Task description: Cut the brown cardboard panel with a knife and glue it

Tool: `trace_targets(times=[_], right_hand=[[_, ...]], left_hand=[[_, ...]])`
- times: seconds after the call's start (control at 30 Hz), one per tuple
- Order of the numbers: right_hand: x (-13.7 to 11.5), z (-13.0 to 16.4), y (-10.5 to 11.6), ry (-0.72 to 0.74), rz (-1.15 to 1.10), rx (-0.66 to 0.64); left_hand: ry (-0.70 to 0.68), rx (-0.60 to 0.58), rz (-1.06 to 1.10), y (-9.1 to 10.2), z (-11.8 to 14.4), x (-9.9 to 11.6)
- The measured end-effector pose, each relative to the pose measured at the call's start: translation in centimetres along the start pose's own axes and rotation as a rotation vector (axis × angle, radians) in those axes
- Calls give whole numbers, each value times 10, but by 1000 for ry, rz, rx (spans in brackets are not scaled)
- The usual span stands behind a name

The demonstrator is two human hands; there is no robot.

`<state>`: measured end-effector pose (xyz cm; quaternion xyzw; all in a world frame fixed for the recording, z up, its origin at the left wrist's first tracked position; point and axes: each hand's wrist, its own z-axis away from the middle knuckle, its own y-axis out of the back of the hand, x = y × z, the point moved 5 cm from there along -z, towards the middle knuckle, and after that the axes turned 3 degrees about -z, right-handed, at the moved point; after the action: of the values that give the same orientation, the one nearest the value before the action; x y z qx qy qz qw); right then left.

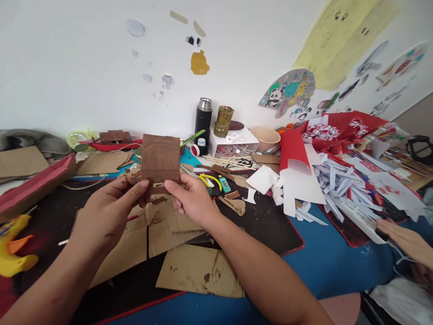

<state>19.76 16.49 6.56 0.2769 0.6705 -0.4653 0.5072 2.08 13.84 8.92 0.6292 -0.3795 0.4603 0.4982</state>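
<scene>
Between my two hands a brown-painted cardboard piece (160, 155) is held upright above the table, its flat face towards me. A small slot shows near its lower edge. My left hand (113, 205) grips its lower left corner, thumb in front. At the lower right, my right hand (191, 196) pinches it the same way. Below the hands lie cardboard sheets (169, 225) on a dark mat (270, 225). Nearer to me rests another cardboard sheet (199, 271) with brown paint stains. Yellow-handled scissors (211, 180) lie just past my right hand.
At left are a long cardboard boat shape (37, 187) and a yellow toy (15, 246). A black thermos (203, 119), a glass (223, 121) and a bowl (265, 137) stand along the wall. Paper strips (338, 180) pile up at right, near another person's hand (402, 234).
</scene>
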Motion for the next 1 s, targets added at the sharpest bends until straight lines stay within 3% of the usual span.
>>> trace_targets(times=[0.1,0.63,0.83,1.0], right_hand=[[-1,-1,0,25,-46,6],[0,2,-4,-28,-36,-5],[4,0,-2,-42,-47,57],[4,-1,-2,-43,-77,76]], left_hand=[[75,-34,187,-7,1,1],[37,23,238,-4,6,10],[-11,-17,113,-10,10,12],[-5,17,-15,-11,13,12]])
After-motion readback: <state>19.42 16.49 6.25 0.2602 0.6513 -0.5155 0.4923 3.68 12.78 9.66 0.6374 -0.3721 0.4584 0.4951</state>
